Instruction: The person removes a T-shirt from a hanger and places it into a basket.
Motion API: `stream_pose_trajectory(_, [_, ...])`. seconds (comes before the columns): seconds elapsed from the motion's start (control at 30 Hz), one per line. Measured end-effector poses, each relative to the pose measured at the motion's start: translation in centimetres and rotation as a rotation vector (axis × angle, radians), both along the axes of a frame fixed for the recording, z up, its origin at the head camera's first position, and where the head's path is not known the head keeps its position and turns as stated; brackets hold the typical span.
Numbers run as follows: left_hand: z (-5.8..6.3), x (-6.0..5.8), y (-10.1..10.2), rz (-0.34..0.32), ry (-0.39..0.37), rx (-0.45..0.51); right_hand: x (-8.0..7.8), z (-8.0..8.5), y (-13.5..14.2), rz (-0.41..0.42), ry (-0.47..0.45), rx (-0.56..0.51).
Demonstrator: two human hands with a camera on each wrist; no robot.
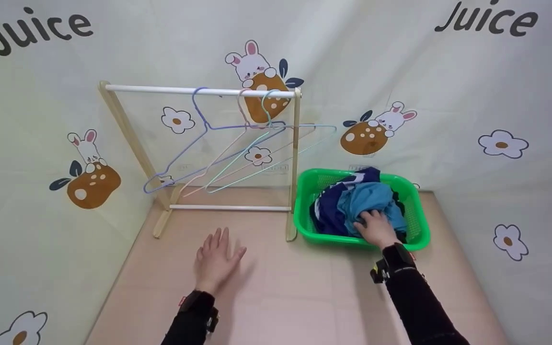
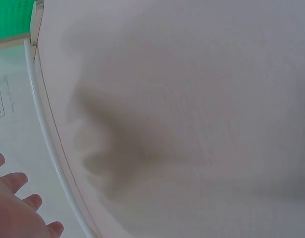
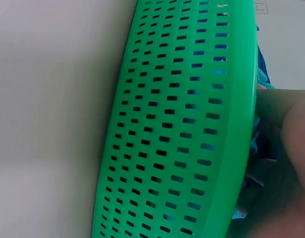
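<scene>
In the head view my right hand (image 1: 379, 229) reaches over the near rim of the green basket (image 1: 422, 215). Its bent fingers grip a teal garment (image 1: 367, 196) on top of the pile; the fingertips are partly hidden in the folds. Beneath and to the left lies a dark blue and white garment (image 1: 326, 206). My left hand (image 1: 216, 261) hovers over the floor with fingers spread, holding nothing, in front of the wooden rack. The right wrist view shows the basket's perforated side, with the right hand blurred at its edge.
A wooden rack (image 1: 291, 191) with a white top bar (image 1: 161, 89) stands left of the basket. From the bar hang a purple hanger (image 1: 180, 155), a pink hanger (image 1: 223, 160) and a mint hanger (image 1: 281, 163). Printed cloth walls (image 1: 472, 96) enclose the pinkish floor (image 1: 295, 287).
</scene>
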State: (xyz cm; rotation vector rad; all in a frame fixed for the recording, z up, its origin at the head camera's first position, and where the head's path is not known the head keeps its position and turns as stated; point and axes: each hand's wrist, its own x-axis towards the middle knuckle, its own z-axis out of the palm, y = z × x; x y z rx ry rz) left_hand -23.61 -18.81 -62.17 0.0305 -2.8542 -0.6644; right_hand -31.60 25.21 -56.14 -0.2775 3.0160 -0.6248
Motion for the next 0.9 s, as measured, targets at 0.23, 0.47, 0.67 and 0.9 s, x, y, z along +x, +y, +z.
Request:
stream_pose_trajectory(0.23, [1.1, -0.1, 0.2, -0.004, -0.001, -0.018, 1.9, 0.0, -0.2, -0.029, 0.101, 0.021])
stream_pose_trajectory(0.47, [3.2, 0.0, 0.7, -0.039, 0.035, 0.015, 4.3, 1.1, -0.2, -0.066, 0.278, 0.062])
stream_pose_trajectory(0.67, [4.6, 0.8, 1.6, -0.086, -0.006, 0.009, 6.1, 1.0, -0.4, -0.026, 0.344, 0.038])
stream_pose_trajectory(0.9, [6.1, 1.7, 2.5, -0.138, -0.047, -0.044, 8.2, 0.5, -0.8, 0.107, 0.358, 0.025])
